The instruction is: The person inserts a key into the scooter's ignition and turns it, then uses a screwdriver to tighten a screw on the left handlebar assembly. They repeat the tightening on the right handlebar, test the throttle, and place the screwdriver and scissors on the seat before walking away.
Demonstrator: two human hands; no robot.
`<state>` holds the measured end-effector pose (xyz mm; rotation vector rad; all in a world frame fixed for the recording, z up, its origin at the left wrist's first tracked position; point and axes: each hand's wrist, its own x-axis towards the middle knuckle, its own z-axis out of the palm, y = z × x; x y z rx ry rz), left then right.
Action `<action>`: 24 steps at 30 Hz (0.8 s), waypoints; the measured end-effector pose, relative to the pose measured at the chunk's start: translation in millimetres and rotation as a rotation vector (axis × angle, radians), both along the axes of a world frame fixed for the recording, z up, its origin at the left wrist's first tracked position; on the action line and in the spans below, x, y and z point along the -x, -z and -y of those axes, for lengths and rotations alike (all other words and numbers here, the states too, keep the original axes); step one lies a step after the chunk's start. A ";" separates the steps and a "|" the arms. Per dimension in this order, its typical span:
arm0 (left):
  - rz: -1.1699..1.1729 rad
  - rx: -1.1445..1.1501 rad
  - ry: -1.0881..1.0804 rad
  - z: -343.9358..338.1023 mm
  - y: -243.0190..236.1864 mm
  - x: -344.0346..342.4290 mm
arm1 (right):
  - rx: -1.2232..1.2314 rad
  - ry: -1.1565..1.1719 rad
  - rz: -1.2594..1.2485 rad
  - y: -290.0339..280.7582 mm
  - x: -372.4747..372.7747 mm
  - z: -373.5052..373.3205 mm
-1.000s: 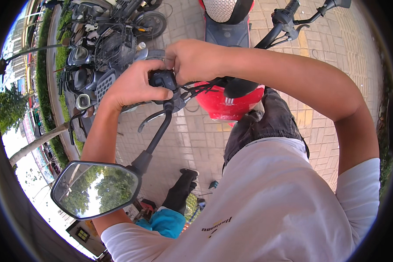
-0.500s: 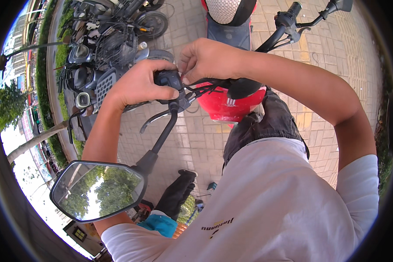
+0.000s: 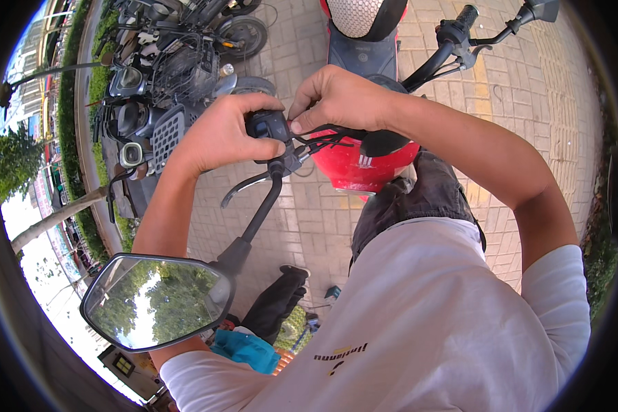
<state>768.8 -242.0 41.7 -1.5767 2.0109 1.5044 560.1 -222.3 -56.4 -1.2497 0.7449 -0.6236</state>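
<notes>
My left hand grips a black handlebar switch housing on a red scooter, with the thumb on its near side and the fingers over the far side. From the right, my right hand reaches to the housing's inner side. Its thumb and index finger are pinched together there; what they hold, if anything, is too small to tell. Black cables run from the housing toward the scooter's front. A brake lever and a mirror stem extend below the housing.
The mirror hangs over my left forearm. The other handlebar grip stands at the far right, and the scooter seat lies beyond my right hand. Parked scooters crowd the left. A person in black trousers is near, at lower left.
My right hand has shifted slightly nearer and to the right, its fingertips still at the housing. My right elbow has dropped a little. The left hand keeps its grip.
</notes>
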 end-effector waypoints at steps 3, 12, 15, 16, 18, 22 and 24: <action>-0.004 0.008 -0.010 -0.8 -0.4 -1.5 | -0.007 0.005 -0.065 -3.3 -4.5 -1.0; 0.035 0.080 0.070 -3.4 -0.2 -3.6 | 0.044 -0.110 -0.138 -3.7 -1.0 2.1; -0.003 0.086 0.072 3.2 7.7 -8.4 | 0.108 -0.193 -0.222 -10.5 -1.0 11.2; -0.024 0.086 0.063 5.3 9.7 -9.8 | 0.125 -0.224 -0.249 -12.9 -1.3 15.1; -0.068 0.012 0.014 7.7 9.9 -10.0 | 0.111 -0.258 -0.275 -17.7 -0.9 22.4; -0.134 -0.144 -0.066 17.0 10.5 -11.4 | 0.165 -0.220 -0.369 -25.8 -3.8 21.2; -0.158 -0.168 -0.059 21.9 12.7 -13.5 | 0.123 -0.193 -0.329 -24.2 -5.7 18.4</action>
